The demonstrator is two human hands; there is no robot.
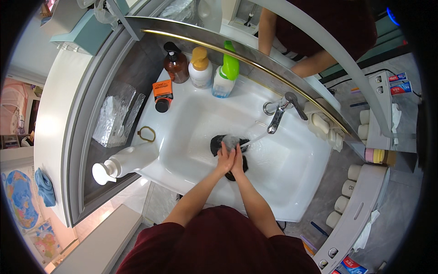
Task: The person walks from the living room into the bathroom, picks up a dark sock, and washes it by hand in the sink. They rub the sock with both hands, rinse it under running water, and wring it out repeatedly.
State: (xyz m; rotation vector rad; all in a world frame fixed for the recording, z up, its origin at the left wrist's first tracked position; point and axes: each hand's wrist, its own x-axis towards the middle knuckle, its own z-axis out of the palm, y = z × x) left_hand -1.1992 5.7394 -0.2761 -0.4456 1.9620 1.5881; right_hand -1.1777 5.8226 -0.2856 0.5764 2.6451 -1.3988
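Note:
My left hand and my right hand are close together, low in a white washbasin. Their fingers point away from me, and the hands touch or nearly touch. From a chrome faucet a thin water stream runs to my fingertips, where a grey-white splash or foam blurs the view. Black wet pieces, seemingly cloth, lie around and beneath my hands, with another dark part beside the right hand. My palms are hidden, so whether they hold anything cannot be made out.
Along the basin's back left rim stand an amber pump bottle, a yellow-topped pump bottle, a green-topped spray bottle and an orange tube. A white pump bottle lies at the left edge near a hair tie. Soap sits right.

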